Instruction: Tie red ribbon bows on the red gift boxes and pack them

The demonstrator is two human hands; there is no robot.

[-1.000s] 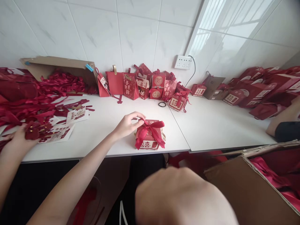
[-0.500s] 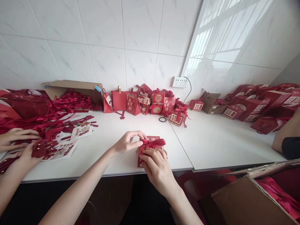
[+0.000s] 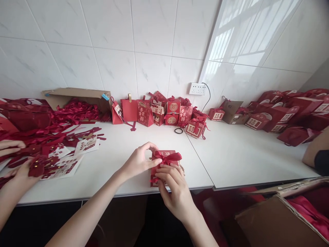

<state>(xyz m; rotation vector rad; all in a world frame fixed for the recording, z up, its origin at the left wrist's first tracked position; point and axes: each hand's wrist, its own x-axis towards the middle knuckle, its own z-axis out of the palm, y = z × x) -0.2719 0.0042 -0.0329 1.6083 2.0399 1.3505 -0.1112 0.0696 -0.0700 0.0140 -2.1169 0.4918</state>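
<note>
A small red gift box with a red ribbon bow on top sits near the front edge of the white table. My left hand is curled against the box's left side, fingertips pinched at the bow. My right hand covers the box's front, with its fingers closed on the ribbon. Most of the box front is hidden behind it.
Several finished red boxes line the tiled wall. Red ribbons and printed cards lie at left, where another person's hands work. A cardboard box stands at lower right, and another person's arm rests at the right edge. A black hair band lies mid-table.
My right hand came up from below the table onto the box front and took the ribbon. My left hand stayed at the bow. The view tilted up slightly.
</note>
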